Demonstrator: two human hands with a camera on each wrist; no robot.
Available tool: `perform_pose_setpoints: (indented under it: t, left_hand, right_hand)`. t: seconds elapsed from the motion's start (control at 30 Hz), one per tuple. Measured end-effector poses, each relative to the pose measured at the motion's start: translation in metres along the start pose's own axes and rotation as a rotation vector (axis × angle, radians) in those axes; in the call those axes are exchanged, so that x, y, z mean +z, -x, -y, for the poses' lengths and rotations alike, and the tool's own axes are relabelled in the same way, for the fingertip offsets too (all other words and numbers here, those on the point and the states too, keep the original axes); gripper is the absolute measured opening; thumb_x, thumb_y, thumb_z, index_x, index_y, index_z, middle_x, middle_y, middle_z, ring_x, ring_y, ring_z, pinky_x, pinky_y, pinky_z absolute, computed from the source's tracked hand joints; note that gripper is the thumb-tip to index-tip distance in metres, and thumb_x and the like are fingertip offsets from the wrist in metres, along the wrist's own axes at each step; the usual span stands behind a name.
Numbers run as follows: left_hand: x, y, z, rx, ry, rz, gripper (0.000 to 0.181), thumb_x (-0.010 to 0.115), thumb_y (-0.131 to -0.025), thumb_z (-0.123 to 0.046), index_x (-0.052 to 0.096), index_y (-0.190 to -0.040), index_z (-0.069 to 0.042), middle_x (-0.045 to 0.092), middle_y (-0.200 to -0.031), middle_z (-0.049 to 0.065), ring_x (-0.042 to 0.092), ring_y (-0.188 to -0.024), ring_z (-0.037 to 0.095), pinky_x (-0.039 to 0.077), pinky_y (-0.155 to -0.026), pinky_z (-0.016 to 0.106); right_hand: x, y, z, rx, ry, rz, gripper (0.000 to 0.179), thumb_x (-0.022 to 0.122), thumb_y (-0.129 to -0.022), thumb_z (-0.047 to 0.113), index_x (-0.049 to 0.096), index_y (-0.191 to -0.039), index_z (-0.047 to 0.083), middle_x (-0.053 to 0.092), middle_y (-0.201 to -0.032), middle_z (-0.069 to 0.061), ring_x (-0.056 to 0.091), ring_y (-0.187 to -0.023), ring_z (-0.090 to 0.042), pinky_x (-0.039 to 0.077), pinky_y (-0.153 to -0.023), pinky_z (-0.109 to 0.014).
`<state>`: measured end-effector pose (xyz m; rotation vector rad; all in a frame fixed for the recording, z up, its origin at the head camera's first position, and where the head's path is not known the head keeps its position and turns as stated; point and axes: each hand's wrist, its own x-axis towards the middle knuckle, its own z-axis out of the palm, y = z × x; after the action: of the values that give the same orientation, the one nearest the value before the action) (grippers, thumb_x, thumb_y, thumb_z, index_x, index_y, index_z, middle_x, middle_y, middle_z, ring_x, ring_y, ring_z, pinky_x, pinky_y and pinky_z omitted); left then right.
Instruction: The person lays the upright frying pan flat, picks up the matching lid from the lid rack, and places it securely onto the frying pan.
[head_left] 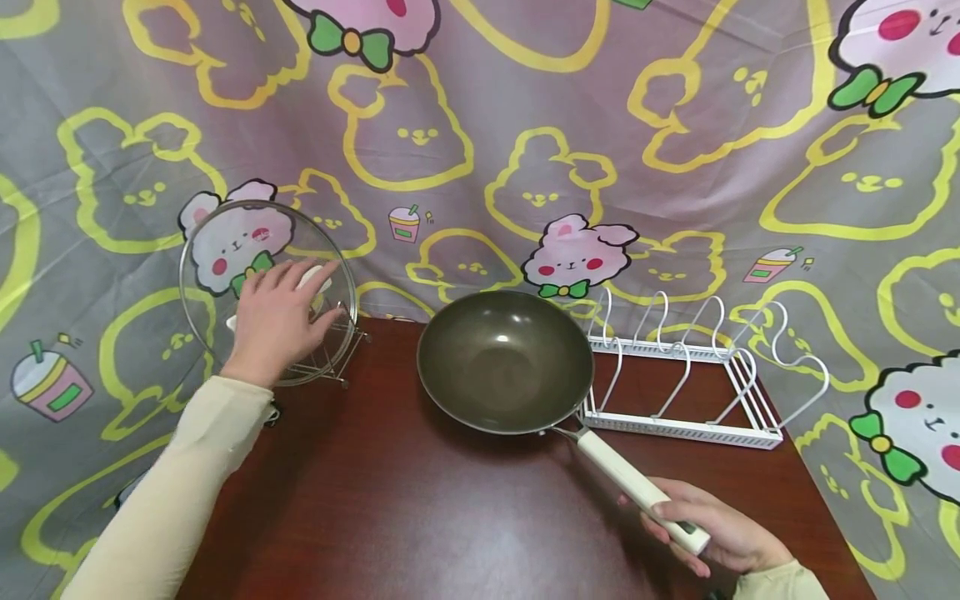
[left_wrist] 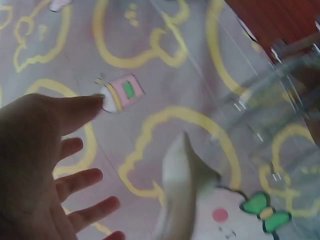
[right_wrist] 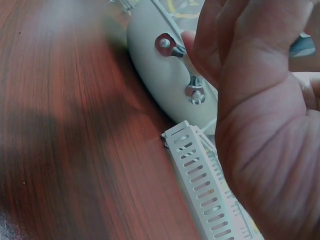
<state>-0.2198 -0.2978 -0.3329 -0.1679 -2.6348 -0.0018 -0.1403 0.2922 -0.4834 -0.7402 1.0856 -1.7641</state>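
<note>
My right hand [head_left: 708, 525] grips the cream handle of a wok [head_left: 506, 362] with a dark inside, held near the middle of the table. In the right wrist view the wok's pale outer wall [right_wrist: 145, 55] and handle bolts show beside the right hand [right_wrist: 265, 105]. On the left, a clear glass lid [head_left: 197, 308] leans upright in a metal wire stand [head_left: 347, 354]. My left hand [head_left: 276, 312] is in front of it at the cream lid handle [head_left: 315, 282]. The left wrist view shows the left hand [left_wrist: 37, 155] with spread fingers, apart from the lid handle [left_wrist: 179, 195].
A white pot rack [head_left: 678, 429] with several wire loops stands right of the wok, its slotted side rail [right_wrist: 200, 187] close by in the right wrist view. A patterned cloth [head_left: 480, 100] hangs behind and around the dark red wooden table [head_left: 420, 517].
</note>
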Motion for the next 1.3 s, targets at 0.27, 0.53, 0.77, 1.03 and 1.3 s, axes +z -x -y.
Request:
perform_pose_setpoints:
  t: [0.27,0.53,0.77,1.03,1.3]
  left_hand:
    - [0.008,0.012,0.022,-0.019,-0.133,0.006,0.083,0.081,-0.086,-0.025,0.040,-0.158,-0.018,0.043,-0.158,0.022,0.042,-0.138,0.049,0.034,-0.108,0.071]
    - [0.024,0.016,0.025,-0.032,-0.227,-0.077,0.077,0.079,-0.086,-0.017,0.045,-0.154,-0.014,0.048,-0.153,0.027,0.046,-0.134,0.052,0.034,-0.109,0.070]
    - [0.031,0.016,0.028,-0.054,-0.237,-0.075,0.068,0.069,-0.090,-0.009,0.045,-0.154,-0.012,0.052,-0.147,0.030,0.051,-0.129,0.052,0.041,-0.101,0.067]
    - [0.042,0.018,0.027,-0.021,-0.252,-0.150,0.051,0.056,-0.097,-0.001,0.048,-0.148,0.001,0.060,-0.129,0.035,0.061,-0.106,0.051,0.051,-0.078,0.061]
    - [0.046,0.017,0.027,-0.019,-0.280,-0.197,0.049,0.054,-0.098,0.000,0.048,-0.146,0.008,0.064,-0.118,0.035,0.063,-0.100,0.050,0.052,-0.074,0.060]
  right_hand:
    - [0.001,-0.002,0.003,0.009,-0.015,0.016,0.045,0.020,-0.104,-0.007,0.033,-0.147,-0.013,0.060,-0.103,-0.003,0.021,-0.044,-0.042,0.013,-0.030,-0.055]
    - [0.000,-0.001,0.000,0.000,-0.019,0.015,0.045,0.018,-0.105,-0.007,0.031,-0.147,-0.014,0.062,-0.104,-0.002,0.024,-0.047,-0.038,0.014,-0.031,-0.053]
    - [0.001,-0.001,0.000,-0.001,-0.007,0.013,0.049,0.017,-0.105,-0.006,0.040,-0.148,-0.003,0.061,-0.102,-0.002,0.024,-0.046,-0.039,0.014,-0.030,-0.053]
    - [0.002,-0.001,0.001,-0.008,-0.018,0.014,0.043,0.019,-0.105,-0.007,0.030,-0.146,-0.015,0.062,-0.102,-0.002,0.025,-0.046,-0.037,0.014,-0.030,-0.053]
    - [0.000,0.000,0.000,-0.004,0.003,0.012,0.047,0.018,-0.105,-0.006,0.037,-0.147,-0.008,0.061,-0.102,-0.001,0.025,-0.046,-0.038,0.015,-0.030,-0.053]
